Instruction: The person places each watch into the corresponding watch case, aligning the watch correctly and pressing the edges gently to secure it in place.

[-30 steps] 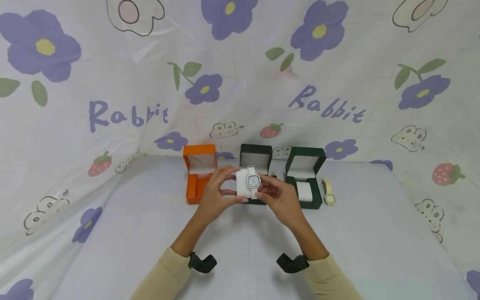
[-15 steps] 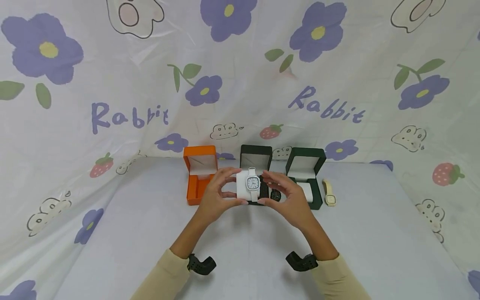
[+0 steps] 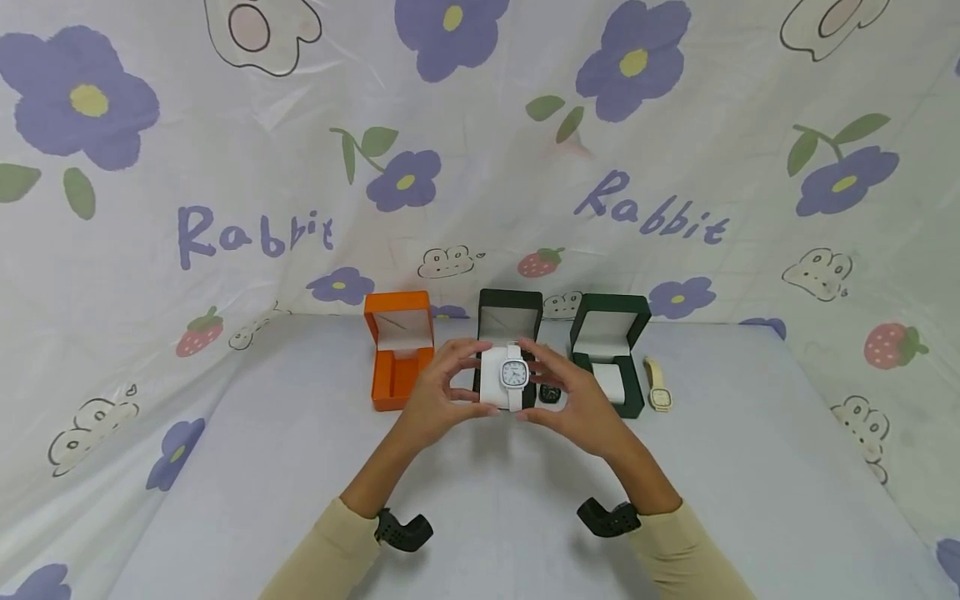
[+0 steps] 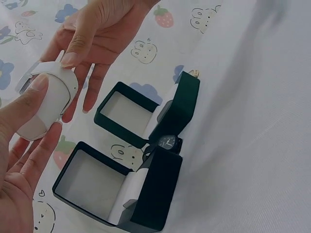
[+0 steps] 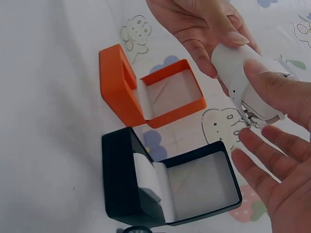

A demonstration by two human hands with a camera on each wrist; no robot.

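Observation:
A white wristwatch (image 3: 514, 375) with a square dial is wrapped round a white watch pillow (image 3: 492, 379), held above the front of the middle dark box. My left hand (image 3: 437, 400) grips the bare left end of the pillow between thumb and fingers. At the strap side, my right hand (image 3: 581, 404) holds the watch and pillow, its thumb below and fingertips above in the head view. In the right wrist view the strap (image 5: 239, 99) wraps the pillow (image 5: 226, 58), its metal buckle (image 5: 250, 119) near the right fingers. The dial is turned away there.
An orange watch box (image 3: 382, 379) stands open at left, a dark box (image 3: 510, 300) in the middle, a green box (image 3: 633, 392) with a white pillow (image 3: 609, 383) at right. A black watch (image 3: 550, 393) lies between the dark boxes; a gold watch (image 3: 659, 392) lies farther right.
My right hand lets its grip loosen and spreads, then closes in again round the watch side. Watch and pillow have shifted slightly right and down, and the dial now stands straighter.

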